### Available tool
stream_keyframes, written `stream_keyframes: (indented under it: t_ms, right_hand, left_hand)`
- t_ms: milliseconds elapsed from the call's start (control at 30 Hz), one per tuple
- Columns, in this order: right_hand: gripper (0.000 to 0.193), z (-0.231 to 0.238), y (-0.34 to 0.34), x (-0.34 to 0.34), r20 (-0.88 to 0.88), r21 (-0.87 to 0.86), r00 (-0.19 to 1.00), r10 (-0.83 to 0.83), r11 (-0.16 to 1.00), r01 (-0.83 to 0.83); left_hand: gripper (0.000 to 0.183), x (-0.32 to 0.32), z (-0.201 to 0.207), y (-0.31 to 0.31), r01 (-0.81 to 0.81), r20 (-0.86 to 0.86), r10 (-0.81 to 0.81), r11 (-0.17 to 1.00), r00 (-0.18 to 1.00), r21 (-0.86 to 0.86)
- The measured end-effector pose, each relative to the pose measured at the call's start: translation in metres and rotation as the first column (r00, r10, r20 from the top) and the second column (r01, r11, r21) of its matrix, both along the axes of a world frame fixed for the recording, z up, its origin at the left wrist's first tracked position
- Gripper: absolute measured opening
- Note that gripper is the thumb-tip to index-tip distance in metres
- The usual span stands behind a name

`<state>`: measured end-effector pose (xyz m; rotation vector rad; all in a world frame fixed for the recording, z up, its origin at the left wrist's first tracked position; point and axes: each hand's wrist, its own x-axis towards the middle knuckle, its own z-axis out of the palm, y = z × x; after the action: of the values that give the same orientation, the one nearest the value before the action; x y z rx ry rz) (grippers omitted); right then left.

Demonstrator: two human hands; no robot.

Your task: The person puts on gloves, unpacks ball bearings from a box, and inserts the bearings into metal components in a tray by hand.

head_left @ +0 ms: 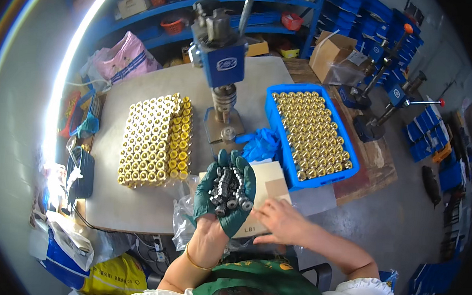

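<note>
My left hand (223, 211), in a dark green glove, is palm up with its fingers stretched away from me, cupping a cluster of small black and silver cylindrical metal parts (230, 191). Bare and beside it, my right hand (281, 222) has its fingers apart over the right side of a beige carton (270, 182); whether it touches the carton I cannot tell. A blue hand press (224, 67) stands beyond my left hand. Brass-coloured round fittings (148, 137) stand in rows to the left, and more brass fittings (311, 133) fill a blue tray (319, 181) on the right.
A crumpled blue glove (262, 144) lies between press and tray. Clear plastic film (183, 214) hangs at the table's front edge. Other lever presses (368, 127) and an open cardboard box (331, 56) stand at the right. Blue shelves (172, 37) line the back.
</note>
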<state>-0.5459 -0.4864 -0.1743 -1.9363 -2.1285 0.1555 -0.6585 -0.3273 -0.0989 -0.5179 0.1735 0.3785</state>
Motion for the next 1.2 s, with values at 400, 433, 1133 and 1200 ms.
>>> stream_keyframes:
  t_ms: [400, 433, 1133, 1200]
  right_hand:
    - [0.036, 0.055, 0.02, 0.083, -0.444, 0.476, 0.874, -0.197, 0.775, 0.416]
    - [0.036, 0.055, 0.018, 0.089, -0.44, 0.476, 0.874, -0.204, 0.772, 0.42]
    - [0.024, -0.005, 0.187, 0.286, -0.433, -0.046, 0.747, -0.505, 0.839, 0.541]
    - [0.024, -0.005, 0.197, 0.286, -0.364, -0.08, 0.765, -0.531, 0.836, 0.542]
  left_hand:
    - [0.025, 0.127, -0.045, -0.001, 0.036, 0.002, -0.037, 0.971, 0.999, 0.235]
    - [0.025, 0.133, -0.045, -0.003, 0.043, 0.006, -0.045, 0.971, 0.999, 0.234]
    - [0.021, 0.156, -0.105, 0.032, 0.202, -0.148, -0.194, 0.978, 0.97, 0.044]
    - [0.022, 0.156, -0.102, 0.034, 0.185, -0.165, -0.174, 0.981, 0.971, 0.056]
